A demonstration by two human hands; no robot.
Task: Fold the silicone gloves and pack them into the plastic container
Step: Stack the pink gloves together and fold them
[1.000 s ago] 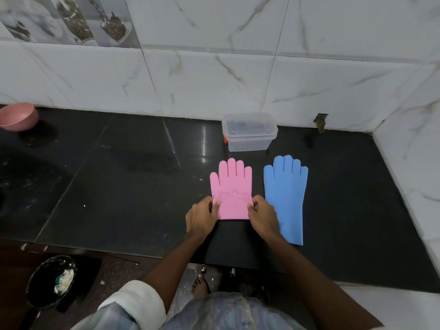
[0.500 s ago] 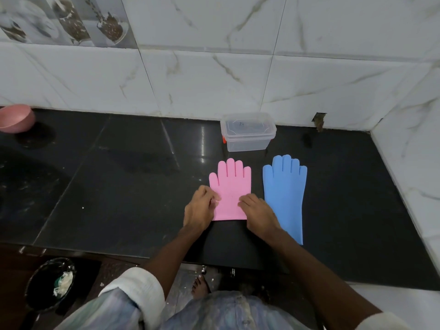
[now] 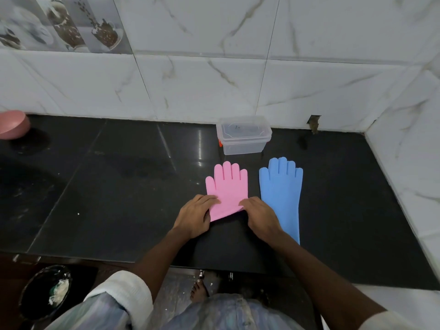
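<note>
A pink silicone glove (image 3: 227,186) lies on the black counter (image 3: 119,186), fingers pointing to the wall, its cuff half folded over. My left hand (image 3: 194,217) presses on the glove's lower left corner. My right hand (image 3: 260,217) holds the lower right corner, where the folded edge is lifted a little. A blue silicone glove (image 3: 282,194) lies flat and unfolded just to the right, apart from my hands. A clear plastic container (image 3: 244,136) with its lid on stands behind the pink glove near the wall.
A pink bowl (image 3: 12,125) sits at the counter's far left. Tiled walls close the back and the right side. A dark bin (image 3: 45,291) stands on the floor below the counter's front edge, left of my legs.
The folded cuff flap that showed on top of the pink glove is no longer seen. My hands slid inward along the bottom edge, which now slants up at the right.
</note>
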